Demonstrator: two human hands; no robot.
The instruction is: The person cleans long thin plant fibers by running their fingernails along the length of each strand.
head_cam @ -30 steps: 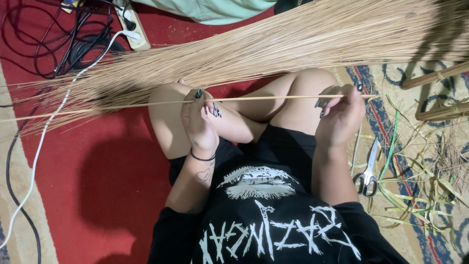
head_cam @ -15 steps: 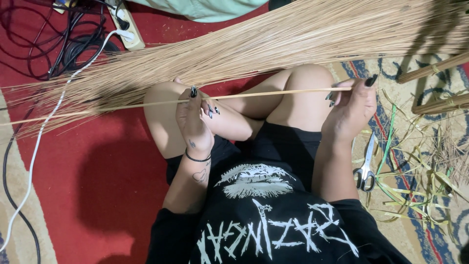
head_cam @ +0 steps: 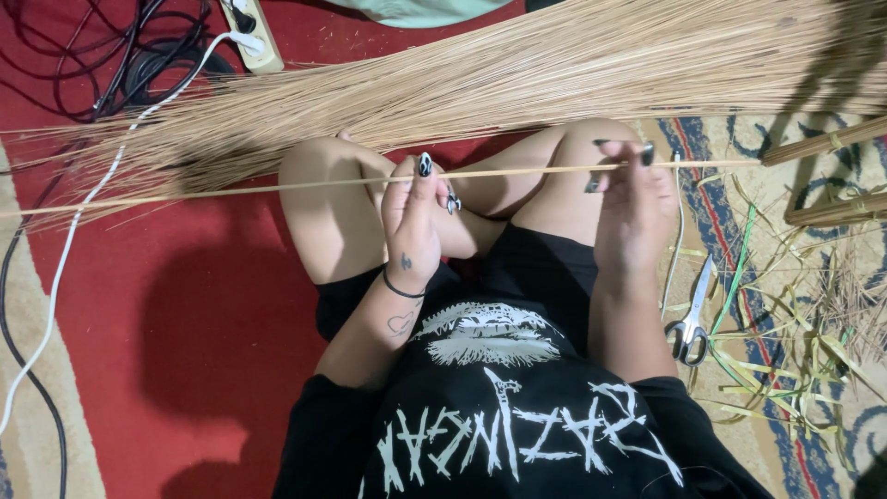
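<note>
I sit cross-legged on a red carpet. A long thin pale stick [head_cam: 517, 171], a palm-leaf rib, runs level across my knees from far left to right. My left hand [head_cam: 413, 217] pinches it near the middle, thumb up with a dark painted nail. My right hand [head_cam: 633, 203] grips the same stick further right, fingers curled over it. Behind the stick lies a big bundle of similar dry ribs [head_cam: 517, 74], fanned across the floor from left to upper right.
Scissors [head_cam: 693, 319] lie on the patterned rug by my right thigh, among green and yellow leaf strips [head_cam: 795, 351]. Tied stick bundles [head_cam: 827, 143] rest at the right edge. A power strip [head_cam: 254, 37], black cables and a white cable [head_cam: 74, 240] lie at upper left.
My right hand has slid along the stick and turned, its fingers now curled over the top. The left hand stays pinched on the stick, and the stick sits a little higher.
</note>
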